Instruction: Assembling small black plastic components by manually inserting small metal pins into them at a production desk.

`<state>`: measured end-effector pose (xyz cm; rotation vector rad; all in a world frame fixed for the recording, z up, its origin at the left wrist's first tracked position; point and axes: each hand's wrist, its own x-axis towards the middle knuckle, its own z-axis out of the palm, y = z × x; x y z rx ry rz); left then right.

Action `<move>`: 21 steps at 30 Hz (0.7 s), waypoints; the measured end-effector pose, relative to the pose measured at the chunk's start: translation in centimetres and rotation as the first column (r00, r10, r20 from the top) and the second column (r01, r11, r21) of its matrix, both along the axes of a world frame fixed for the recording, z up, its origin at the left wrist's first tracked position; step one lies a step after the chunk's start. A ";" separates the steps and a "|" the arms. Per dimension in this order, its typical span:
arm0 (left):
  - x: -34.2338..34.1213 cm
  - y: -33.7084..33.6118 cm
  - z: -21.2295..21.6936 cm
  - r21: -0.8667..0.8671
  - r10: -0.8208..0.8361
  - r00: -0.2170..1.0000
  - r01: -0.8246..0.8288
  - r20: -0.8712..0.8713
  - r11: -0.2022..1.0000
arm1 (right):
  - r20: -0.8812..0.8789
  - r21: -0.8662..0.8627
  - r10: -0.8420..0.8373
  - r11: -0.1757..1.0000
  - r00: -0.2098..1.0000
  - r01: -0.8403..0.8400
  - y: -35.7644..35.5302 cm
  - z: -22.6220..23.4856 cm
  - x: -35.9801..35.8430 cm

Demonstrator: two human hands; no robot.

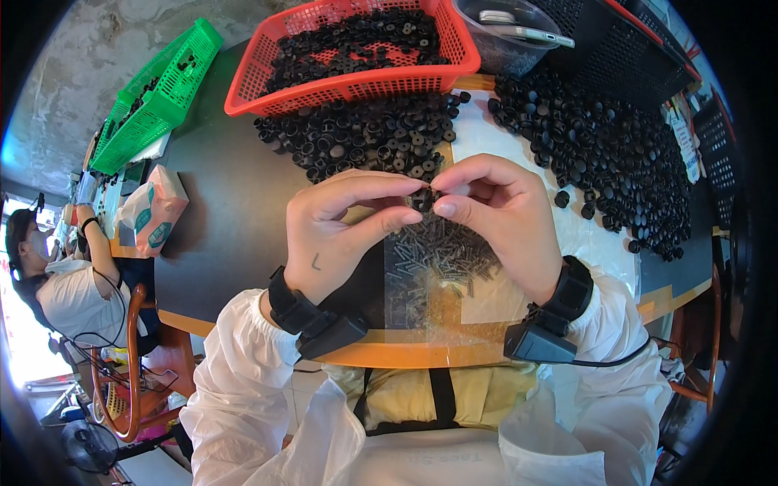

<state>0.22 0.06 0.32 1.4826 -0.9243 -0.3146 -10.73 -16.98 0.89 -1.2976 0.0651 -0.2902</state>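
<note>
Dark curved table [243, 259] is spread with work. At its far side a red basket [348, 87] is set, partly filled with black plastic parts. To the right, a broad heap of black caps [604, 138] is spread, partly over a white sheet [482, 134]. Below the basket a smaller heap of ring-like black parts [348, 134] is piled.

Both hands are raised over the table's near half. By the left hand [328, 215], thumb and forefinger drawn narrow, a small black part [423, 199] is pinched from its left side. By the right hand [515, 219], fingertips likewise nearly closed, the same part is gripped from its right. Whether anything smaller is also held cannot be told.

Just below the fingers, slender grey pieces [446, 259] are scattered; pins or springs, not distinguishable.

Step in hand is judged to be fitting by fingertip: something is probably being pressed into the part. For the next move, a steady left pinch and a straight, light push from the right are called for; a slip could easily be caused by the tiny size.
</note>
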 end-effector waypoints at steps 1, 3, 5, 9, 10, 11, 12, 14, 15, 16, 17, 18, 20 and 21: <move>0.0 0.0 0.0 0.010 -0.005 1.000 0.005 0.016 1.000 | -0.001 0.000 -0.001 1.000 1.000 0.001 0.0 0.0 0.0; 0.1 0.0 0.0 0.021 -0.010 0.999 0.009 0.033 1.000 | -0.002 -0.007 -0.001 1.000 1.000 0.001 0.0 -0.1 0.1; 0.2 0.0 -0.1 -0.008 -0.011 0.995 0.012 0.098 1.000 | -0.011 0.035 0.023 0.999 1.000 -0.022 -0.1 0.0 0.1; 0.0 0.0 0.1 -0.025 -0.027 0.995 0.029 0.098 0.999 | -0.031 0.103 0.053 0.993 0.998 -0.050 -0.1 -0.2 0.0; 0.0 0.0 0.1 -0.016 -0.048 0.994 0.050 0.099 0.999 | -0.031 0.104 0.053 0.993 0.998 -0.050 -0.1 -0.1 0.0; 0.0 0.1 0.1 -0.008 -0.069 0.993 0.070 0.099 0.997 | -0.040 0.110 0.061 0.992 0.997 -0.056 -0.1 -0.1 0.0; 0.0 0.1 0.2 -0.007 -0.068 0.993 0.069 0.099 0.998 | -0.048 0.117 0.069 0.991 0.996 -0.063 -0.2 0.0 0.0; 0.0 0.2 0.3 -0.003 -0.076 0.992 0.077 0.101 0.997 | -0.048 0.122 0.079 0.990 0.996 -0.072 -0.2 -0.1 0.0; 0.0 0.1 0.2 -0.003 -0.077 0.992 0.078 0.100 0.997 | -0.050 0.125 0.085 0.989 0.995 -0.078 -0.2 -0.2 0.1; 0.0 0.0 0.0 -0.029 -0.066 0.993 0.069 0.100 0.997 | -0.051 0.125 0.084 0.989 0.995 -0.077 -0.2 -0.2 0.1; 0.0 -0.1 0.0 -0.055 -0.054 0.993 0.060 0.100 0.997 | -0.038 0.135 0.083 0.988 0.996 -0.078 -0.2 -0.3 0.1; 0.0 0.0 -0.1 -0.054 -0.054 0.993 0.059 0.100 0.997 | -0.024 0.146 0.085 0.986 0.996 -0.080 -0.2 -0.3 0.1; 0.0 0.2 -0.1 -0.024 -0.080 0.995 0.082 0.060 0.996 | -0.023 0.154 0.087 0.985 0.996 -0.082 -0.2 -0.3 0.0; 0.0 0.2 0.0 -0.024 -0.080 0.995 0.082 0.060 0.996 | -0.022 0.160 0.087 0.984 0.996 -0.082 -0.2 -0.3 -0.1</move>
